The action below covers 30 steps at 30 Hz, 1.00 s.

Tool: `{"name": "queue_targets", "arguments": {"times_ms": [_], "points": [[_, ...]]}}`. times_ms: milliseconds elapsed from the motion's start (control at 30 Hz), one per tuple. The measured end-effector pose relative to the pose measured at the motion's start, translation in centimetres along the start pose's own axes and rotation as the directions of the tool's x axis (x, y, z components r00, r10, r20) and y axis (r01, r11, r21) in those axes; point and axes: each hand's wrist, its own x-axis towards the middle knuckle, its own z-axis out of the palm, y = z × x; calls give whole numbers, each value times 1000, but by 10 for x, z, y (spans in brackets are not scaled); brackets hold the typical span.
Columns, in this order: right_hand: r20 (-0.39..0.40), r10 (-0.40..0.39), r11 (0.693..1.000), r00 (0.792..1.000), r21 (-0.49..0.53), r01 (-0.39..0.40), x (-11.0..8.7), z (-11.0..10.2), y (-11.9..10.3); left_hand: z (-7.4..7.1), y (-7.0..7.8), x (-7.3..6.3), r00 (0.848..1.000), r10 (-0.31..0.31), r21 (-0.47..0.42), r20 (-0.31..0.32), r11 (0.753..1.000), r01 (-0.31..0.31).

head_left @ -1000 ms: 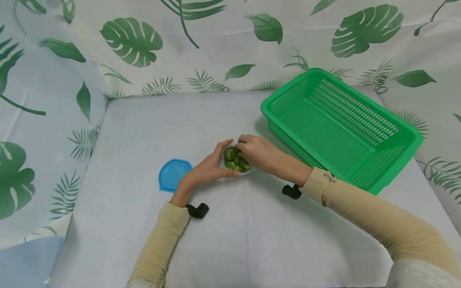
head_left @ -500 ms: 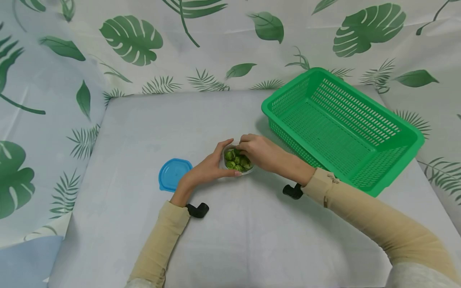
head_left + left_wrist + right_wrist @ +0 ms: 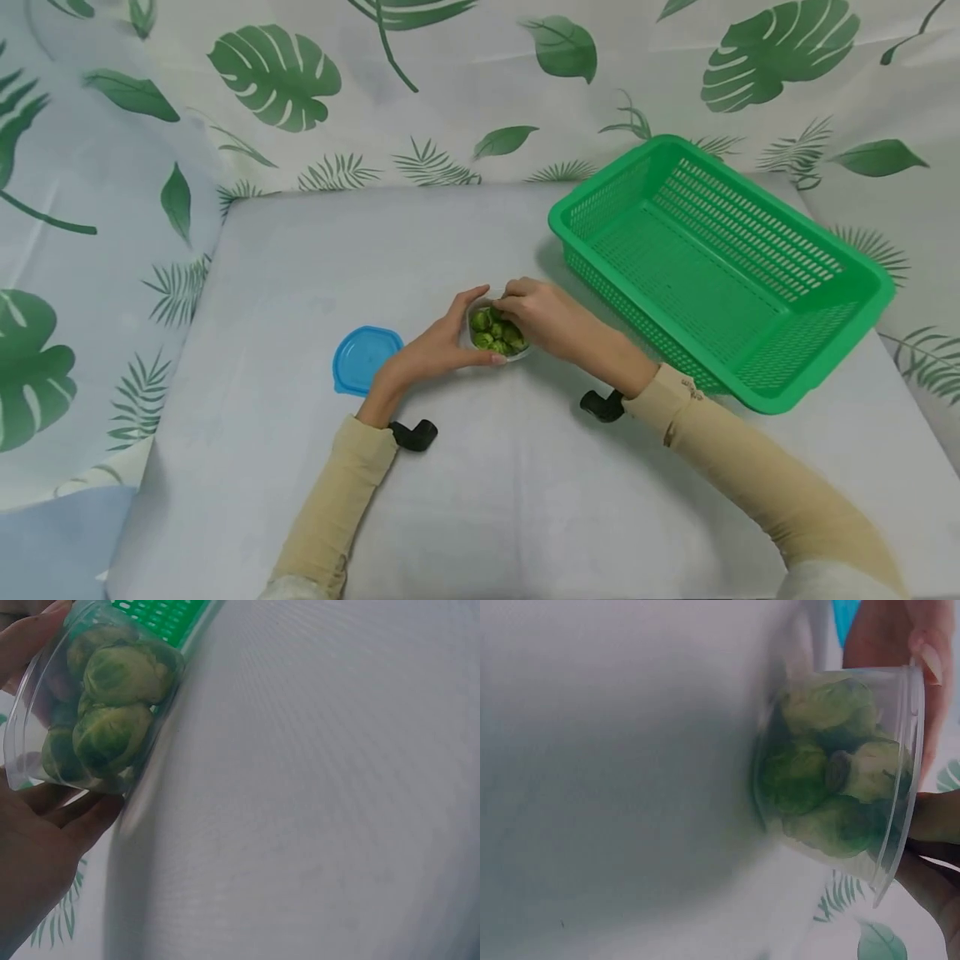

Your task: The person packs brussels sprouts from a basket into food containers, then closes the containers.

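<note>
A clear round plastic tub (image 3: 906,757) filled with green Brussels sprouts (image 3: 491,335) stands near the middle of the table. My left hand (image 3: 435,352) grips it from the left, thumb on the near side and fingers around the far side. Seen from the left wrist, the sprouts (image 3: 112,739) press against the tub's transparent wall. The right hand (image 3: 550,318) comes in from the right with bent fingers, its fingertips down inside the rim among the sprouts. Those fingertips are mostly hidden, and I cannot tell whether they pinch a sprout.
A blue plastic lid (image 3: 365,358) lies left of the tub, partly behind the left wrist. Toward the back right stands a large green perforated basket (image 3: 690,262), beside the right forearm. Leaf-printed cloth (image 3: 420,108) rises behind the table (image 3: 450,500).
The head view has shifted slightly. Both hands stay at the tub, with the right fingers still inside its rim; the right forearm has drawn a little inward.
</note>
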Motion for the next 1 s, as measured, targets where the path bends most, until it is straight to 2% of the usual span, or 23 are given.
{"name": "queue_targets", "arguments": {"times_ms": [133, 233, 433, 533, 633, 733, 800, 900, 1000], "points": [[-48, 45, 996, 998, 81, -41, -7, 0, 0, 0, 1, 0, 1000, -15, -1, -3, 1000, 15], [-124, 59, 987, 991, 158, -40, -11, 1, 2, 0, 1, 1, 1000, -25, 11, -6, 1000, 25], [-289, 70, 967, 955, 256, 6, -18, 8, 12, -1, 1, 1, 999, -37, 46, -24, 998, 38], [-331, 100, 952, 938, 305, 6, -23, 12, 17, -2, 0, 1, 999, -40, 52, -20, 998, 41], [-340, 133, 939, 931, 345, -8, -27, 16, 19, -1, -1, 1, 999, -45, 52, -16, 998, 46], [-312, 183, 922, 932, 383, -53, -32, 17, 21, -1, -1, 0, 999, -45, 55, -16, 997, 46], [-246, 224, 899, 943, 426, -102, -35, 17, 22, 0, -1, 0, 999, -40, 61, -18, 997, 41], [-70, 280, 833, 958, 514, -206, -40, 15, 24, 1, 0, 1, 999, -34, 81, -36, 996, 37], [110, 298, 754, 948, 582, -305, -44, 14, 27, 0, 1, 1, 998, -29, 102, -60, 994, 35]]}}
